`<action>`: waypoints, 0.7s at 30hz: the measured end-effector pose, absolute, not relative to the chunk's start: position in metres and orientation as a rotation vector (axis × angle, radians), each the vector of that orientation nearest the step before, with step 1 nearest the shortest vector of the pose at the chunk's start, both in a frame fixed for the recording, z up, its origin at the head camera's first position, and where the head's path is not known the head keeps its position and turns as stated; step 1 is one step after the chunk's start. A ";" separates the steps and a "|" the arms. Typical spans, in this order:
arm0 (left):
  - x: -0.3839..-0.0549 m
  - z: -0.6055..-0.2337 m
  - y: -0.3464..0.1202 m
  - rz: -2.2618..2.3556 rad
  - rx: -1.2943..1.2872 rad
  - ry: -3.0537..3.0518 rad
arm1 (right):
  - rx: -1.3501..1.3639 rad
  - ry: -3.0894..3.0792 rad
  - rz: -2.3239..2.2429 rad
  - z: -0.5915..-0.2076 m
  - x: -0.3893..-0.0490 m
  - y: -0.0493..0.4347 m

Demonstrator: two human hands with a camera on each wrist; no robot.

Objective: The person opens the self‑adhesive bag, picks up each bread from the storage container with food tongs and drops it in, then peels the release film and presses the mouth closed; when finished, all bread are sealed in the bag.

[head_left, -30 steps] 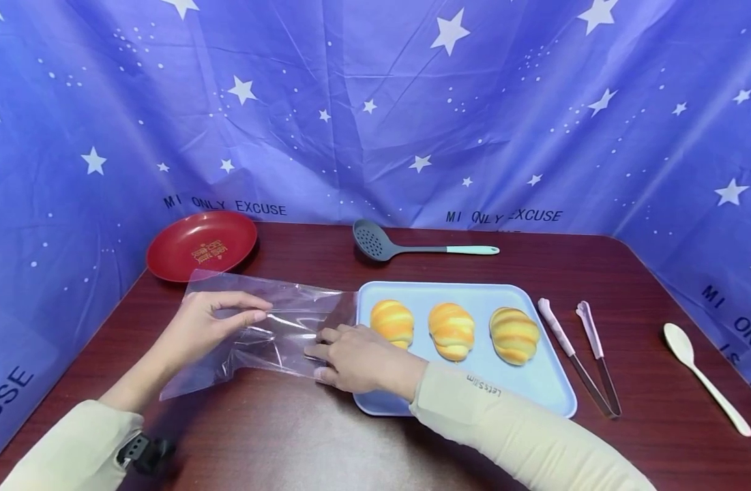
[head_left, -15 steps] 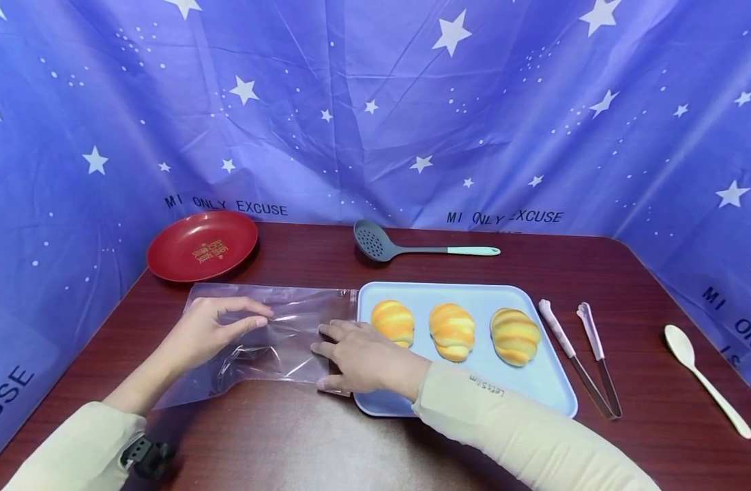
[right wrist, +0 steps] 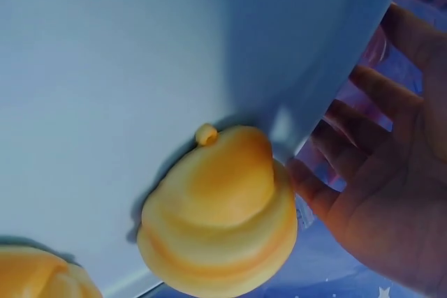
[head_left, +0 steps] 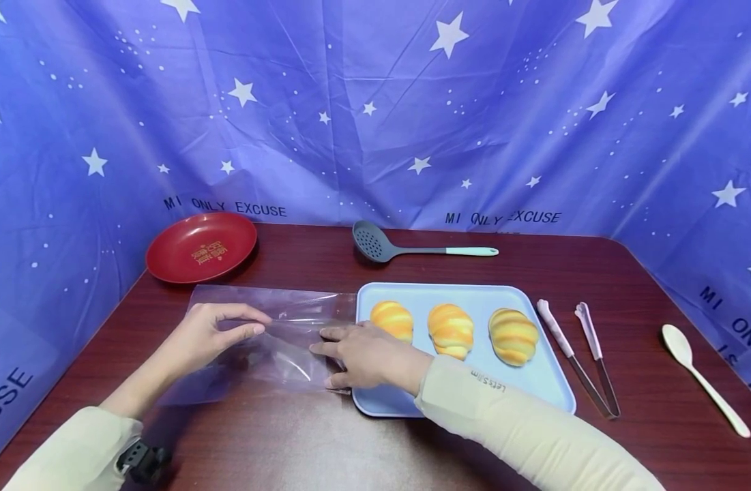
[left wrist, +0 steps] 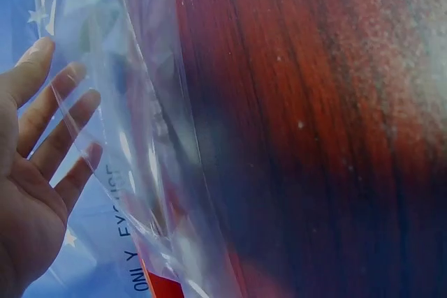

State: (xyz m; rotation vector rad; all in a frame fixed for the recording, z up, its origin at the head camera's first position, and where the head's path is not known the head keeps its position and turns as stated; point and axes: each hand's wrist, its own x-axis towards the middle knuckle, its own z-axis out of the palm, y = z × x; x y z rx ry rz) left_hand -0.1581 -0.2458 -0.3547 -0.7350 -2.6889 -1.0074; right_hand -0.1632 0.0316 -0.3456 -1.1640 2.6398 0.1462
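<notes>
A clear plastic bag (head_left: 292, 344) spans the left middle of the table in the head view, its right end at the tray's rim. With thumb and forefinger close together, my left hand (head_left: 212, 334) pinches its upper film. In the left wrist view the film (left wrist: 150, 172) rises off the wood across the fingertips of that hand (left wrist: 31, 193). My right hand (head_left: 369, 354) rests over the bag's right end, fingers spread, wrist above the blue tray (head_left: 384, 409). Its fingers (right wrist: 332, 151) reach past the tray's rim, beside the nearest bread roll (right wrist: 216, 221).
Three striped bread rolls (head_left: 451, 331) lie on the tray. Tongs (head_left: 574, 358) and a cream spoon (head_left: 707, 382) lie to its right. A skimmer (head_left: 387, 247) lies behind the tray. A red plate (head_left: 202, 245) stands at back left. Starry blue curtains (head_left: 375, 109) enclose the table.
The bag has flattened and its near edge has come down toward the front. My right hand has shifted slightly, with fingers more spread; the left has moved little.
</notes>
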 end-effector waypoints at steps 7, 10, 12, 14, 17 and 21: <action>-0.159 -0.353 -0.245 -1.041 -0.756 -2.659 | -1.180 2.641 0.180 -0.347 -0.165 0.031; -0.161 -0.351 -0.245 -1.045 -0.770 -2.644 | -1.182 2.640 0.191 -0.347 -0.166 0.030; -0.161 -0.349 -0.245 -1.024 -0.772 -2.636 | -1.172 2.637 0.185 -0.346 -0.167 0.029; -0.162 -0.348 -0.246 -1.008 -0.776 -2.626 | -1.162 2.632 0.184 -0.346 -0.168 0.028; -0.162 -0.346 -0.246 -1.005 -0.777 -2.617 | -1.149 2.625 0.169 -0.345 -0.169 0.028; -0.162 -0.342 -0.246 -1.033 -0.762 -2.587 | -1.146 2.620 0.156 -0.344 -0.170 0.027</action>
